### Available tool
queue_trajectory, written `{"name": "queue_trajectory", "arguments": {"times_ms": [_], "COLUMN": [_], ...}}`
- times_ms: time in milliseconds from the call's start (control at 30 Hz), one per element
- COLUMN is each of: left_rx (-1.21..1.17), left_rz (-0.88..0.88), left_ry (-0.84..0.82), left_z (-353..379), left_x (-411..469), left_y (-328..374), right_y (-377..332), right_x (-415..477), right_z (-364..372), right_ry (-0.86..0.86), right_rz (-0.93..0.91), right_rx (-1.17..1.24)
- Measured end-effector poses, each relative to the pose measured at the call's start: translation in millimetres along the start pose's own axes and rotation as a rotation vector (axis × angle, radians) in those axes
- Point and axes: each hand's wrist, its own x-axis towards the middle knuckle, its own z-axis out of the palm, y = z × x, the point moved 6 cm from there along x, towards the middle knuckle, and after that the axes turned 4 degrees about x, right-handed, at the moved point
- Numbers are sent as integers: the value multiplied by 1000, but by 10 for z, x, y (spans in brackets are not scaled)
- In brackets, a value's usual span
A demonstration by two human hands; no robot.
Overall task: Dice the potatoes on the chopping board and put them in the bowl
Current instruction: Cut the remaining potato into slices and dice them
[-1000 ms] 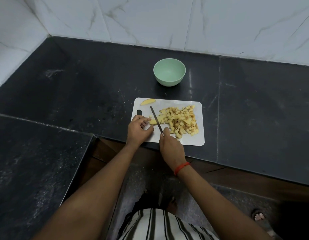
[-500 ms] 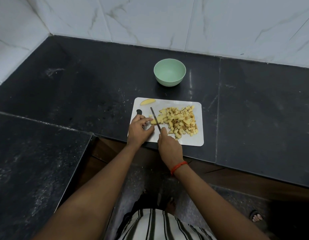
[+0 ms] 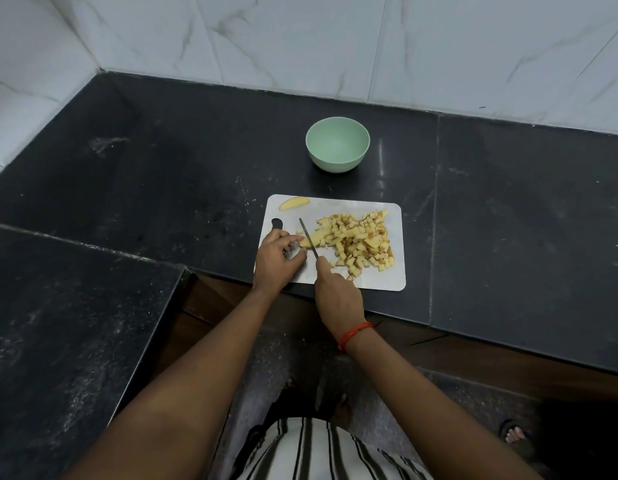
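Observation:
A white chopping board (image 3: 390,277) lies at the counter's front edge. A heap of diced potato (image 3: 358,239) covers its middle and right. One potato wedge (image 3: 293,203) lies at the board's far left corner. My left hand (image 3: 278,256) pinches a potato piece (image 3: 306,241) at the heap's left side. My right hand (image 3: 337,296) grips a knife (image 3: 308,238) whose blade rests across that piece. A pale green bowl (image 3: 337,144) stands behind the board, with nothing visible inside.
The black stone counter (image 3: 508,209) runs to white marbled wall tiles (image 3: 300,39) at the back. A lower black ledge (image 3: 58,341) lies to the left. A sandalled foot (image 3: 513,436) shows on the floor at the lower right.
The knife blade has shifted slightly along the potato piece while my left hand keeps holding it. The bowl and the heap stay in place.

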Motion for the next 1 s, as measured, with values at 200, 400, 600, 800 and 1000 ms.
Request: {"name": "queue_trajectory", "arguments": {"times_ms": [200, 400, 600, 800, 1000], "left_rx": [-6, -24, -22, 2, 20], "left_rz": [-3, -15, -17, 22, 30], "left_ry": [11, 43, 61, 36, 37], "left_z": [1, 0, 6, 26, 27], "left_x": [-1, -3, -17, 9, 7], "left_y": [-1, -23, -28, -32, -31], "right_y": [79, 364, 214, 89, 89], "right_x": [-283, -499, -280, -49, -25], "right_z": [-43, -53, -85, -35, -13], "right_ry": [-89, -66, 44, 38, 31], "right_rz": [-9, 57, 54, 23, 31], "right_rx": [-42, 32, 143, 94, 100]}}
